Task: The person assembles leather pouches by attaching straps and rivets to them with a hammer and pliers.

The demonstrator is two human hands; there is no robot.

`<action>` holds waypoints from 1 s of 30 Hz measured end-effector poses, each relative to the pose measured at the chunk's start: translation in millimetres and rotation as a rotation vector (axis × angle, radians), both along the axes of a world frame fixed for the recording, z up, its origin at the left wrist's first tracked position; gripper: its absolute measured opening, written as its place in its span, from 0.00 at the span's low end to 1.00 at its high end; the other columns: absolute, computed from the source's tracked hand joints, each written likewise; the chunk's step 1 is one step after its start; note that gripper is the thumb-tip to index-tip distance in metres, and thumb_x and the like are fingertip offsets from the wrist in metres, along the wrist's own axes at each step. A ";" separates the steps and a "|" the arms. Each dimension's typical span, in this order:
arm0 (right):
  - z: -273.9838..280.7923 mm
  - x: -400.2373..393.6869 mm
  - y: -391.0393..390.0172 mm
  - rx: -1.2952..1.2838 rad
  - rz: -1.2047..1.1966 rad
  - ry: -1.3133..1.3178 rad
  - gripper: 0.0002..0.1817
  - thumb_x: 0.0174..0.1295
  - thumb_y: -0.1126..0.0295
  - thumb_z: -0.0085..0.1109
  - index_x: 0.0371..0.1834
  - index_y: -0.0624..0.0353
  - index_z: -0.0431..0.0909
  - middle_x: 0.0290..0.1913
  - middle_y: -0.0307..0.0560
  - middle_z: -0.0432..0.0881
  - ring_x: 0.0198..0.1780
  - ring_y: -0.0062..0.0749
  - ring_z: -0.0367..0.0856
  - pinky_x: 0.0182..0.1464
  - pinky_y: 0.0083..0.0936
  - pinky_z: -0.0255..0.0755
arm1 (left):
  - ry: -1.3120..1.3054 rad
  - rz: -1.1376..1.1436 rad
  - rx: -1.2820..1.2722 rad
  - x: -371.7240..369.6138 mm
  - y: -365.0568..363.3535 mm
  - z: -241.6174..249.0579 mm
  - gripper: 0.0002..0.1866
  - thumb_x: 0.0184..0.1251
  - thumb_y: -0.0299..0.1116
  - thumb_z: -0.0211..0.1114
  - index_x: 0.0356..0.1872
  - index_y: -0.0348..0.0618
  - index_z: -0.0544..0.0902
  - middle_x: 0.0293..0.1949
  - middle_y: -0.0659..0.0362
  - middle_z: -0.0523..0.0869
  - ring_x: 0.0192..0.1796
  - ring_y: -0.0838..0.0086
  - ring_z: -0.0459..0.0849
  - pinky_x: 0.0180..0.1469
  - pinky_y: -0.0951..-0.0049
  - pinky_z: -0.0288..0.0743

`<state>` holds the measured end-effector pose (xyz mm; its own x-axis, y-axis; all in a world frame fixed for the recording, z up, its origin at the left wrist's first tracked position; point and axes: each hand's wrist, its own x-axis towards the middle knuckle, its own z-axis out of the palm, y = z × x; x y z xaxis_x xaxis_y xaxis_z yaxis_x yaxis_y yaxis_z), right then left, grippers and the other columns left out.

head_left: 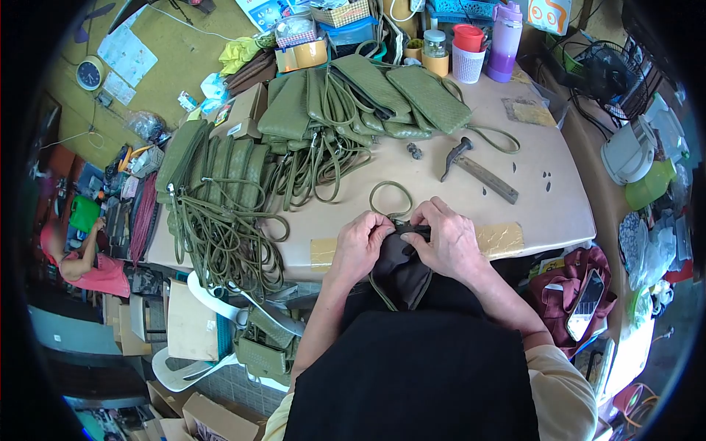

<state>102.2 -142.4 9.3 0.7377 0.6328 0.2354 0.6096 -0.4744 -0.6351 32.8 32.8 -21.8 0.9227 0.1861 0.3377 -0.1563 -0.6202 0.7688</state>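
Note:
Both hands meet at the table's front edge over a dark pouch (401,268) with an olive rim. My left hand (362,242) pinches the pouch's top edge between thumb and fingers. On the other side of the same edge, my right hand (447,234) grips it, thumb inward. An olive strap loop (391,198) lies on the table just beyond the fingers. Beyond the hands is a hammer (478,169) with a wooden handle, and a small dark metal piece (415,151) lies to its left. The pouch's lower end rests near the lap.
Olive woven pouches (294,110) with tangled straps (228,228) cover the table's left and back. Behind them stand a purple bottle (504,40), a red-lidded cup (468,55) and baskets. A maroon bag (562,294) with a phone sits at right. A person (92,264) is at far left.

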 end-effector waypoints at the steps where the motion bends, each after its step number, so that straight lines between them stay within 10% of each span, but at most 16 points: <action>1: 1.6 -0.9 1.5 -0.005 -0.003 0.007 0.15 0.52 0.66 0.69 0.38 0.57 0.73 0.36 0.47 0.76 0.34 0.47 0.82 0.38 0.41 0.75 | -0.026 -0.007 0.020 0.5 -0.2 -0.8 0.03 0.62 0.23 0.64 0.33 0.35 0.78 0.29 0.53 0.84 0.31 0.67 0.83 0.37 0.70 0.76; 8: -7.7 7.4 0.6 0.055 0.015 0.165 0.16 0.51 0.70 0.69 0.37 0.60 0.72 0.35 0.48 0.78 0.31 0.47 0.81 0.37 0.37 0.74 | -0.047 0.034 -0.020 -0.9 -3.9 -6.8 0.04 0.67 0.25 0.61 0.32 0.35 0.76 0.30 0.55 0.83 0.32 0.68 0.83 0.37 0.71 0.76; 11: -37.8 18.0 -0.3 0.330 -0.010 0.279 0.15 0.52 0.71 0.68 0.39 0.61 0.72 0.38 0.50 0.79 0.34 0.45 0.80 0.38 0.36 0.74 | -0.018 0.132 -0.291 -3.0 -3.7 -16.1 0.08 0.71 0.28 0.58 0.31 0.35 0.75 0.28 0.57 0.82 0.33 0.70 0.83 0.37 0.72 0.76; 13: -50.5 32.4 -7.1 0.329 -0.117 0.199 0.14 0.53 0.72 0.67 0.39 0.61 0.72 0.39 0.50 0.78 0.37 0.45 0.80 0.40 0.36 0.74 | -0.128 0.251 -0.748 -10.2 4.1 -28.2 0.09 0.74 0.31 0.55 0.34 0.36 0.74 0.31 0.57 0.82 0.34 0.71 0.82 0.39 0.72 0.76; 17: -85.2 63.8 -28.4 0.053 -0.307 -0.112 0.12 0.57 0.71 0.65 0.41 0.61 0.75 0.40 0.50 0.78 0.43 0.44 0.79 0.44 0.34 0.73 | -0.051 0.375 -0.874 -45.5 56.0 -59.7 0.03 0.70 0.25 0.58 0.36 0.37 0.74 0.32 0.53 0.81 0.34 0.70 0.83 0.39 0.73 0.77; 19: -72.8 59.8 -27.0 0.033 -0.320 -0.303 0.12 0.56 0.69 0.66 0.41 0.61 0.76 0.41 0.49 0.78 0.44 0.44 0.78 0.45 0.34 0.72 | -0.239 0.665 0.700 -51.7 47.7 -28.8 0.04 0.68 0.24 0.60 0.39 0.36 0.74 0.33 0.55 0.80 0.34 0.72 0.82 0.41 0.75 0.75; 20: -68.5 57.1 -27.2 0.010 -0.330 -0.488 0.13 0.56 0.68 0.66 0.41 0.61 0.77 0.41 0.49 0.79 0.46 0.44 0.78 0.47 0.35 0.72 | -0.236 0.664 0.700 -56.1 48.2 -34.8 0.04 0.68 0.24 0.60 0.39 0.36 0.74 0.33 0.55 0.80 0.34 0.72 0.82 0.41 0.75 0.75; 23: -66.7 63.0 -28.8 0.224 -0.035 0.246 0.14 0.54 0.67 0.68 0.40 0.62 0.79 0.42 0.49 0.80 0.46 0.44 0.78 0.47 0.35 0.71 | 0.003 0.497 -0.390 -77.1 59.5 -61.8 0.10 0.63 0.21 0.63 0.44 0.35 0.75 0.38 0.52 0.80 0.41 0.70 0.80 0.45 0.74 0.74; 28: -23.8 45.2 -6.1 0.086 0.366 0.406 0.15 0.49 0.70 0.71 0.37 0.65 0.78 0.40 0.47 0.81 0.43 0.35 0.81 0.45 0.31 0.73 | -0.002 0.232 -0.011 -49.9 29.7 -55.5 0.13 0.68 0.24 0.61 0.51 0.35 0.75 0.44 0.55 0.81 0.48 0.74 0.79 0.52 0.73 0.74; 30: -15.5 42.8 -1.3 -0.003 0.392 0.388 0.15 0.49 0.70 0.71 0.36 0.65 0.77 0.39 0.47 0.81 0.43 0.38 0.81 0.45 0.31 0.73 | 0.025 0.149 -0.324 -31.7 11.5 -54.2 0.16 0.70 0.29 0.60 0.56 0.35 0.73 0.48 0.54 0.80 0.51 0.73 0.79 0.55 0.73 0.73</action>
<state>144.9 -143.8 -6.2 0.4786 0.8780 -0.0090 0.4622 -0.2606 -0.8476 1.1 44.3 -76.0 0.8848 0.4127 0.2165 -0.0611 -0.3578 0.9318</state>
